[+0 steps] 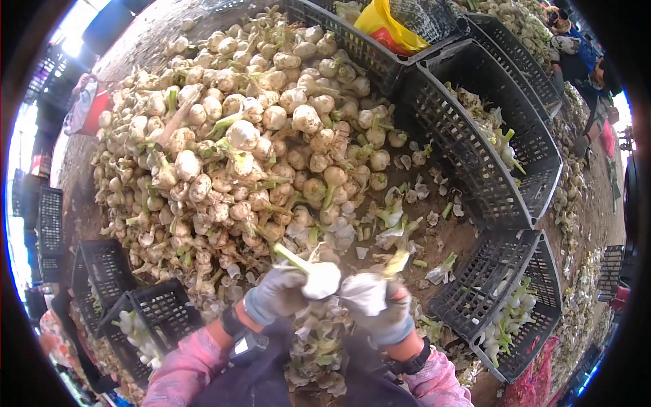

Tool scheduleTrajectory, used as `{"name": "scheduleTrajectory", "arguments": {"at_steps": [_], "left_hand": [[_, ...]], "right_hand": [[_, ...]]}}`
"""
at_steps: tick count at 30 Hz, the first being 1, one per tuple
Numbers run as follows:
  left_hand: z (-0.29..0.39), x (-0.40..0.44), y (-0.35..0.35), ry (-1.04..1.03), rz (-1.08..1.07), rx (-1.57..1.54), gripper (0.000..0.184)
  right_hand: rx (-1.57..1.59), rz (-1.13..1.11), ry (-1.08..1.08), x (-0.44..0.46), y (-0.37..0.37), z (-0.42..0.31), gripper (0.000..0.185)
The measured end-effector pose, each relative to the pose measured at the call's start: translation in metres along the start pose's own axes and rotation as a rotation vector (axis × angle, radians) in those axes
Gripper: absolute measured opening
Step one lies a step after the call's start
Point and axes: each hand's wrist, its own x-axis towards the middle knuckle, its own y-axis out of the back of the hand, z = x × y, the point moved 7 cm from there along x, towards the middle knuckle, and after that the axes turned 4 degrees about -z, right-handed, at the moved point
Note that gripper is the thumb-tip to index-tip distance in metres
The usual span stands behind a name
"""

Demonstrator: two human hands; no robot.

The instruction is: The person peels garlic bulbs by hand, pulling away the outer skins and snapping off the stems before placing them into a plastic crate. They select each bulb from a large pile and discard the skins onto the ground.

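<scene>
My left hand (278, 293), in a grey glove, is closed around a white garlic bulb (321, 280) whose green stem points up and left. Close beside it, my right hand (392, 313), also gloved, grips a second garlic bulb (364, 292) with a yellowish stem and papery skin; this hand is slightly blurred. Ahead of both hands lies a large heap of garlic bulbs (237, 136), many with soil on them. Loose peeled skins (325, 346) lie on the ground between my legs.
Black crates stand at right (475, 292), upper right (468, 149) and lower left (163, 305), holding garlic or trimmings. A yellow and red bag (393, 27) lies in a top crate. A red and white container (95, 112) is at left. Another person (583, 57) is at the upper right.
</scene>
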Motion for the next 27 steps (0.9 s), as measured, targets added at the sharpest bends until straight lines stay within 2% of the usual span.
{"name": "scheduleTrajectory", "arguments": {"at_steps": [1, 3, 4, 5, 8, 10, 11, 12, 15, 18, 19, 22, 26, 27], "left_hand": [[0.005, -0.003, -0.008, -0.032, -0.079, -0.089, 0.068], [0.011, -0.009, -0.006, -0.101, -0.210, -0.145, 0.070], [0.018, -0.007, -0.021, -0.068, -0.156, -0.040, 0.068], [0.023, -0.004, -0.025, -0.145, -0.155, 0.085, 0.064], [0.027, 0.002, -0.033, -0.303, -0.033, 0.481, 0.059], [0.022, 0.006, -0.036, -0.390, 0.041, 0.661, 0.053], [0.025, 0.004, -0.038, -0.474, 0.103, 0.763, 0.040], [0.028, 0.005, -0.042, -0.502, 0.112, 0.895, 0.037], [0.047, 0.001, -0.051, -0.540, 0.090, 1.346, 0.034], [0.046, 0.001, -0.060, -0.403, 0.036, 1.425, 0.041], [0.045, 0.001, -0.067, -0.481, 0.050, 1.557, 0.040], [0.035, -0.003, -0.069, -0.578, 0.090, 1.728, 0.037], [0.027, -0.007, -0.078, -0.584, 0.114, 2.031, 0.028], [0.028, -0.007, -0.081, -0.656, 0.163, 2.044, 0.017]], "right_hand": [[0.134, -0.347, 0.082, 0.012, -0.020, -0.016, 0.048], [-0.145, -0.345, 0.202, 0.014, -0.024, -0.047, 0.055], [-0.555, 0.018, 0.229, 0.002, -0.009, -0.073, 0.058], [-1.339, 0.128, 0.193, 0.006, -0.005, -0.087, 0.063], [-1.324, 0.165, 0.068, 0.009, 0.012, -0.067, 0.076], [-0.780, -0.198, 0.045, 0.008, -0.045, -0.020, 0.073], [-0.765, -0.072, 0.016, 0.009, -0.045, -0.008, 0.072], [-0.746, 0.058, -0.011, 0.007, -0.041, -0.004, 0.071], [-1.403, -0.022, 0.086, 0.007, -0.041, -0.026, 0.068], [-1.809, -0.045, 0.168, 0.002, -0.063, -0.032, 0.067], [-1.964, -0.036, 0.217, 0.000, -0.066, -0.032, 0.069], [-2.207, 0.017, 0.262, -0.005, -0.080, -0.027, 0.070], [-2.335, 0.091, 0.319, -0.002, -0.086, -0.022, 0.072], [-2.363, 0.085, 0.279, 0.000, -0.086, -0.022, 0.072]]}}
